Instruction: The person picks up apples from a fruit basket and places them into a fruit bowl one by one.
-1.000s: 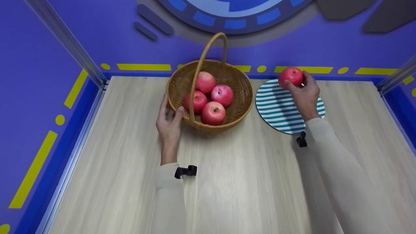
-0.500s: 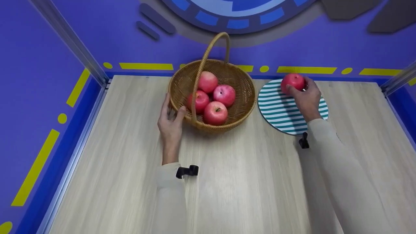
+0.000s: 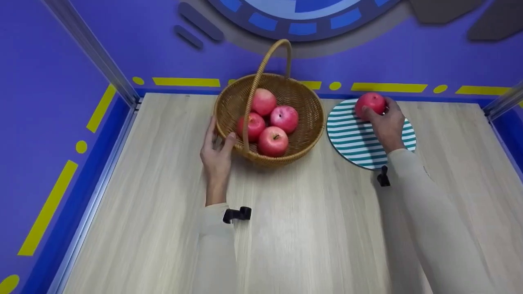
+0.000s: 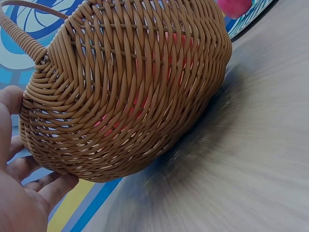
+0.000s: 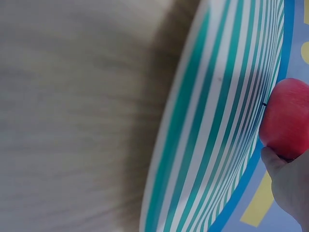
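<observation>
A brown wicker basket (image 3: 308, 110) with a tall hoop handle holds several red apples (image 3: 273, 141) grouped towards its left side. My left hand (image 3: 217, 160) grips the basket's left side, thumb at the rim and fingers against the outer wall. In the left wrist view the weave (image 4: 120, 96) fills much of the picture, and red shows through its gaps. Over the far part of a round, green-and-white striped mat (image 3: 351, 141), my right hand (image 3: 387, 125) holds a single red apple (image 3: 370, 104) between thumb and fingers. The right wrist view shows this apple (image 5: 287, 118) close above the stripes.
Basket and mat stand side by side on a pale wooden table (image 3: 294, 228). Close behind them rises a blue printed panel (image 3: 335, 65); another panel (image 3: 36, 102) borders the left side. Black wrist mounts (image 3: 237, 214) stick out from both sleeves.
The apple in my right hand has come down slightly towards the mat. My left hand keeps its hold on the basket. The whole head view has shifted a little.
</observation>
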### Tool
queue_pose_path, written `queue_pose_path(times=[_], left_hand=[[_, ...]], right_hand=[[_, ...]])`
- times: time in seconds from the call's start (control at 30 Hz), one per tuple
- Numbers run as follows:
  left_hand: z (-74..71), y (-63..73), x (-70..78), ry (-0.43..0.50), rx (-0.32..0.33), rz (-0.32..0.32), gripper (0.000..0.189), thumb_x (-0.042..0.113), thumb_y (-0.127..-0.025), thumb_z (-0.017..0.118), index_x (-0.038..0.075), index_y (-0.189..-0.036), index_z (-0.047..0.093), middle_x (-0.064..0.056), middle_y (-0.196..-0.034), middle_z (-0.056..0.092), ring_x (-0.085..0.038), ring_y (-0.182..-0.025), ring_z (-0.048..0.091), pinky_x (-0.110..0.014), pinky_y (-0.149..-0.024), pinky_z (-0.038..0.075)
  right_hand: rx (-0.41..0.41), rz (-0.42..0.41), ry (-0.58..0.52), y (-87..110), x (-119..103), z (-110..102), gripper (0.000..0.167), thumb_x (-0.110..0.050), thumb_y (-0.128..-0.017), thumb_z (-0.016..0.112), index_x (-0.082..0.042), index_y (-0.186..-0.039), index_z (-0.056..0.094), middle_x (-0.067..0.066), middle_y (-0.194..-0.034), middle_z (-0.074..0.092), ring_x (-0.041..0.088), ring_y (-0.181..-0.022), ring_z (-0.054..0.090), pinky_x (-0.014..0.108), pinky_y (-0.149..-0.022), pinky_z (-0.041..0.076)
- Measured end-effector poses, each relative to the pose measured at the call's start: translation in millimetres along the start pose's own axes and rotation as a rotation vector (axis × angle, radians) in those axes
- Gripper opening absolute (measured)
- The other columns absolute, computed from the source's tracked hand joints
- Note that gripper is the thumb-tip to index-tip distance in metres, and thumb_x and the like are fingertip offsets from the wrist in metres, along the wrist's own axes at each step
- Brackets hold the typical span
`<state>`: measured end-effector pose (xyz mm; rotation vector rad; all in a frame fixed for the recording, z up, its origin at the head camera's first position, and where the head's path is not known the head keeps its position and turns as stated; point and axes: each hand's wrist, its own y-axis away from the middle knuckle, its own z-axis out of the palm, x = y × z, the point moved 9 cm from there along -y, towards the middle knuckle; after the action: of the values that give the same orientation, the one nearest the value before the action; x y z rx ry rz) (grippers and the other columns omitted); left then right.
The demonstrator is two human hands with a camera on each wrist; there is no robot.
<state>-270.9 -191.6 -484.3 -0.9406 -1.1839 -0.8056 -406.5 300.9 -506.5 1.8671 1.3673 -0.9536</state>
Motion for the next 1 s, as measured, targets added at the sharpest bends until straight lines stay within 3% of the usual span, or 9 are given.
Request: queue_pose_path(times=[0.33,0.63,0.83,1.0], left_hand=[[-0.2,0.1,-2.1,0.033,0.005,-0.007,0.070,0.012,-0.099,0.075,0.018,-0.163,0.046,-0.008,-0.167,0.040,-0.030,-0.148,0.045,-0.034,-0.115,0.045],[0.4,0.4,-0.2,0.038,-0.002,0.008,0.071,0.013,-0.099,0.074,0.014,-0.163,0.045,-0.007,-0.168,0.039,-0.029,-0.148,0.045,-0.037,-0.115,0.045],[0.7,1.1,-0.6,0.040,-0.001,0.009,0.071,0.013,-0.099,0.074,0.014,-0.164,0.044,-0.007,-0.168,0.038,-0.029,-0.148,0.045,-0.036,-0.115,0.046],[0.7,0.5,-0.5,0.047,-0.001,0.010,0.071,0.011,-0.099,0.074,0.014,-0.164,0.044,-0.009,-0.168,0.038,-0.030,-0.148,0.045,-0.035,-0.113,0.047]], right_hand=[[0.001,0.009,0.011,-0.2,2.4,2.7,0.087,-0.044,-0.101,0.072,-0.014,-0.169,0.027,0.009,-0.169,0.036,0.029,-0.150,0.038,0.038,-0.122,0.036],[-0.006,-0.038,0.029,2.3,-1.2,4.1,0.087,-0.041,-0.100,0.074,-0.011,-0.168,0.028,0.011,-0.167,0.037,0.030,-0.150,0.037,0.040,-0.122,0.037],[0.028,-0.012,0.045,4.1,-4.1,1.7,0.093,-0.043,-0.101,0.072,-0.011,-0.170,0.018,0.011,-0.173,0.026,0.030,-0.155,0.029,0.040,-0.125,0.031],[0.062,-0.048,0.046,9.8,-14.4,-0.4,0.090,-0.044,-0.103,0.069,-0.015,-0.171,0.017,0.008,-0.173,0.024,0.028,-0.156,0.027,0.038,-0.125,0.030]])
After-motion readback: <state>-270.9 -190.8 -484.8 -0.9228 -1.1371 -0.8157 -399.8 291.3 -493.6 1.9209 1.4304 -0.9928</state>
